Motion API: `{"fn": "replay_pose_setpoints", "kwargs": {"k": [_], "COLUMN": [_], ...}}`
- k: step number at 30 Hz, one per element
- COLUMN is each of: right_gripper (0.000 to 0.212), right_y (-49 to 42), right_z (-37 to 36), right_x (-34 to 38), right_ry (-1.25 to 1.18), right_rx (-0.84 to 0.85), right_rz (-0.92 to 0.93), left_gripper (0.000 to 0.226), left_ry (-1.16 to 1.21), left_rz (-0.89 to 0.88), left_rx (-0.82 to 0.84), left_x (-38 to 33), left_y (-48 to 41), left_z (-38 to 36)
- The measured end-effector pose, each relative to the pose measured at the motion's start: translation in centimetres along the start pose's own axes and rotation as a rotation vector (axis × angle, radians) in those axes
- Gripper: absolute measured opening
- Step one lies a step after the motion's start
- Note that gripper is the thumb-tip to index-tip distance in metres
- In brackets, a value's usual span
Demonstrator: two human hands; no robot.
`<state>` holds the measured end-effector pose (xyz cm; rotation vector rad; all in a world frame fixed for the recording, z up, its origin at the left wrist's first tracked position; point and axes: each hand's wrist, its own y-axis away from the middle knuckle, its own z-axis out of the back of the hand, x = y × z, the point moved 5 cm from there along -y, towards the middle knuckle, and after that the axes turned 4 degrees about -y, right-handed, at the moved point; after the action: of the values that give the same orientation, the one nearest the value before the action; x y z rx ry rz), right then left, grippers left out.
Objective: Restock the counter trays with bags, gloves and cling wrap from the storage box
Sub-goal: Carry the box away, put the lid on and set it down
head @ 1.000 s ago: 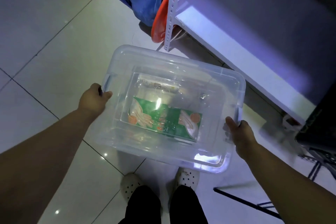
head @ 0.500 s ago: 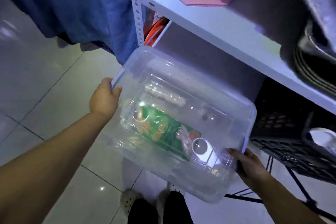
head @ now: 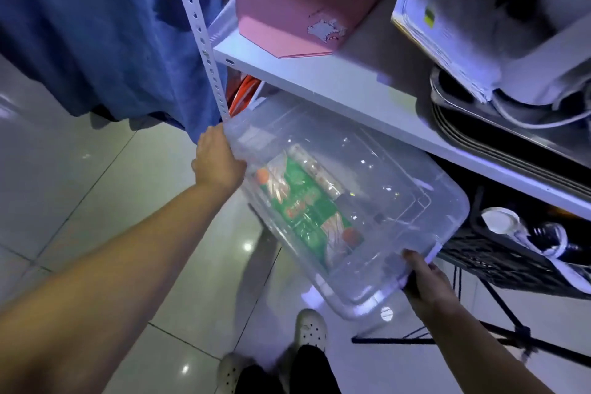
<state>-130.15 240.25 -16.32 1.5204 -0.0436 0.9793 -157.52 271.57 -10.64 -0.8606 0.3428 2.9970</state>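
I carry a clear plastic storage box (head: 393, 176) with its lid on, held in the air and tilted, its far side just under the white shelf. My left hand (head: 217, 163) grips its left end handle. My right hand (head: 428, 285) grips the right end handle at the near corner. Through the lid a green printed packet (head: 303, 205) lies flat inside, with a clear roll-shaped pack (head: 316, 169) beside it.
A white shelf board (head: 335, 86) on a perforated metal post (head: 204, 41) holds a pink box (head: 300, 6), papers and stacked metal trays (head: 473, 125). A black crate (head: 511, 253) sits at lower right. Blue cloth (head: 102, 29) hangs left. Tiled floor and my shoes lie below.
The box has been lifted from low over the floor up toward the shelf and turned, its left end now higher. Both hands have kept their grip on the handles.
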Motion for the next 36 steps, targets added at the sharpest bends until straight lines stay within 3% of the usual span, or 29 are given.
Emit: {"fn": "replay_pose_setpoints", "kwargs": {"k": [2,4,6,8,11,15,18,20,24,31,36], "right_gripper": [0.028,0.028,0.027,0.026,0.026,0.026,0.043,0.039,0.007,0.014,0.018], "right_y": [0.1,0.3,0.6,1.0,1.6,2.8,2.9,2.5,1.2,-0.1,-0.8], "right_z": [-0.9,-2.3,-4.1,-6.3,-10.1,-15.5,-18.1,-18.5,-16.3,-16.3,-16.7], "right_x": [-0.2,-0.6,-1.0,-1.2,-1.2,-0.8,0.1,0.6,1.6,3.6,3.7], "right_ry": [-0.061,-0.141,-0.23,-0.315,-0.429,-0.587,-0.526,-0.406,-0.187,0.015,0.108], "right_rx": [-0.029,-0.029,-0.037,-0.054,-0.047,0.127,0.301,0.295,0.091,0.11,0.175], "right_rz": [-0.013,-0.036,-0.061,-0.081,-0.089,-0.14,-0.131,-0.084,0.043,0.216,0.263], "left_gripper": [0.064,0.08,0.068,0.036,0.032,0.016,0.018,0.02,0.013,0.036,0.03], "left_ry": [0.142,0.285,0.367,0.488,0.732,0.963,1.04,1.087,1.149,1.025,0.922], "left_rz": [0.161,0.313,0.426,0.545,0.654,0.692,0.723,0.721,0.707,0.637,0.668], "left_rx": [0.0,0.11,0.311,0.465,0.572,0.419,0.226,0.137,0.022,-0.047,-0.05], "left_x": [0.9,1.5,2.0,2.2,2.1,1.7,2.2,2.3,1.7,-0.3,-0.3], "left_y": [2.6,6.5,10.6,13.6,14.7,12.0,8.1,5.7,1.4,-4.9,-7.6], "left_z": [-1.1,-3.5,-6.6,-8.6,-9.5,-8.3,-6.8,-5.8,-4.6,-4.3,-5.2]}}
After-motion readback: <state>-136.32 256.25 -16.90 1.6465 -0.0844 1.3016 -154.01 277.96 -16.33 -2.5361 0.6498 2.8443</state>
